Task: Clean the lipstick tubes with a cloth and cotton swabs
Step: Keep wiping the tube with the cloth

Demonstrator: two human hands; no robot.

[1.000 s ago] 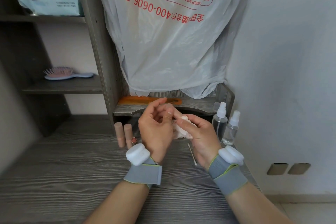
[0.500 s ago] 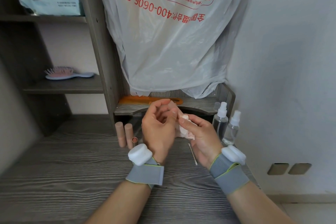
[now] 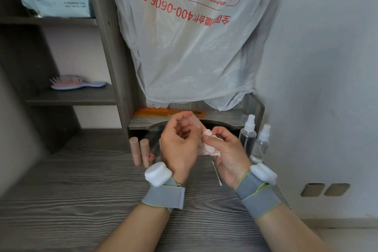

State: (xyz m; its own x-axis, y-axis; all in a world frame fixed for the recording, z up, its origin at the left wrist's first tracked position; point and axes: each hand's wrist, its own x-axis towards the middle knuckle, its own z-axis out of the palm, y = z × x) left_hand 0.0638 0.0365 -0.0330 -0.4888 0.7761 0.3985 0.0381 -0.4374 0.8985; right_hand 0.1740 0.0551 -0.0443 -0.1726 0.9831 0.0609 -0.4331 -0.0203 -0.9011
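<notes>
Lipstick tubes (image 3: pixel 135 150) stand as an upright pair on the worktop (image 3: pixel 81 200), just left of the hands. They are matte beige cylinders with flat tops, and a short piece with a coppery ring (image 3: pixel 151 157) sits just beside them. One more, the held tube (image 3: pixel 195 122), seems to sit at the fingertips of the left hand (image 3: pixel 180 145), whose fingers curl round it. Most of it is hidden, so its finish cannot be told. The right hand (image 3: pixel 229 153) pinches a crumpled, pinkish-white cloth (image 3: pixel 206 148) against that tube, thumb on top. The two hands meet at the cloth, raised above the worktop.

The grip looks light, at the fingertips only. A smooth, round tube rubbed sideways by the cloth could twist out, drop and roll along the grained wood. It could also knock over the standing pair, which are tall, narrow and easy to topple. The cloth is soft and already tinted pink, so a soiled fold may smear colour back on rather than lift it.

A thin cotton swab (image 3: pixel 216 172) lies loose near the right wrist, where a lowered forearm could sweep it away. Two clear spray bottles (image 3: pixel 248 139) with white nozzles stand close to the right, light enough to tip if that hand swings outward.
</notes>
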